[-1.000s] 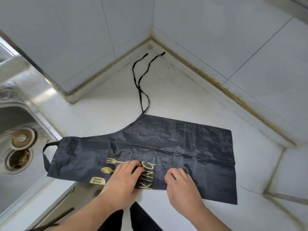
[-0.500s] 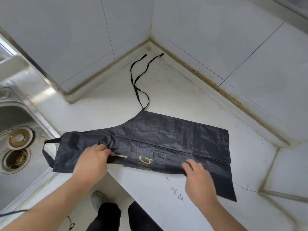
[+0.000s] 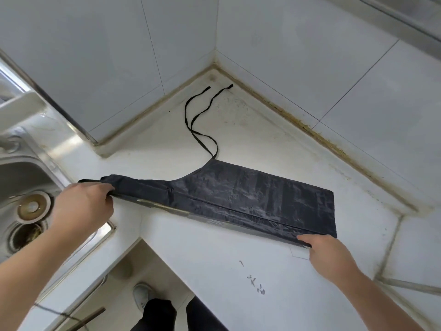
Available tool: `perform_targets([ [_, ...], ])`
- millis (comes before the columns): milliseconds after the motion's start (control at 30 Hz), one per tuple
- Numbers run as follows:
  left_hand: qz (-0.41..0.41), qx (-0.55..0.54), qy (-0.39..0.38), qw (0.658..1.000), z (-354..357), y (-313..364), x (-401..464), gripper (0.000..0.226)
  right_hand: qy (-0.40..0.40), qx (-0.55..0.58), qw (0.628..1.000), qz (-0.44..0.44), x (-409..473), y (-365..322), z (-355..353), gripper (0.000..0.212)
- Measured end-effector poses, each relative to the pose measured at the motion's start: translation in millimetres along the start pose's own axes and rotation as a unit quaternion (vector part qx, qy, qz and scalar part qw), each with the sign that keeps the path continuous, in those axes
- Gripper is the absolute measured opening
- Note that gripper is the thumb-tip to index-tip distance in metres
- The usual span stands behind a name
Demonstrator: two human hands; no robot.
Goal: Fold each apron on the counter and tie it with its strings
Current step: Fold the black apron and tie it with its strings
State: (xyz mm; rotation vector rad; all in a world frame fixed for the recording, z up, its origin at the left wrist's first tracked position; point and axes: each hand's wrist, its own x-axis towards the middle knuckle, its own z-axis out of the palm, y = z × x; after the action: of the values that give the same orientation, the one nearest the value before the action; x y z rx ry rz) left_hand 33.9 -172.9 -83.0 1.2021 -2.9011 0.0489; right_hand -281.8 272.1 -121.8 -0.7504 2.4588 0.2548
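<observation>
Dark navy crinkled plastic apron (image 3: 238, 199): folded lengthwise into a strip across white bench (image 3: 238, 271) corner. Left hand (image 3: 81, 209) grips bib end; right hand (image 3: 327, 254) apparently pinches hem corner. Black strings (image 3: 191, 115) untied; cross-folds remaining.

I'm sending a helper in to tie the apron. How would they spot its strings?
Look to the far corner of the white counter, where the two tiled walls meet. The strings are two thin black ribbons trailing from the dark apron toward that corner, the only loose, winding lines there.
</observation>
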Motion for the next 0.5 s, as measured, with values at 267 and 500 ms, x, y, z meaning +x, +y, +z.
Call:
perform_targets([
  [267, -0.028, 0.096, -0.335, 0.937, -27.7, -1.7, 48.2, 0.017, -0.059, 0.103, 0.993, 0.006, 14.4, 23.0, -45.8, 0.008],
  [500, 0.02, 0.03, -0.025, 0.999, -1.4, 13.9, 86.6, 0.02, 0.048, 0.078, 0.994, 0.055, 49.3, 29.0, -69.5, 0.024],
])
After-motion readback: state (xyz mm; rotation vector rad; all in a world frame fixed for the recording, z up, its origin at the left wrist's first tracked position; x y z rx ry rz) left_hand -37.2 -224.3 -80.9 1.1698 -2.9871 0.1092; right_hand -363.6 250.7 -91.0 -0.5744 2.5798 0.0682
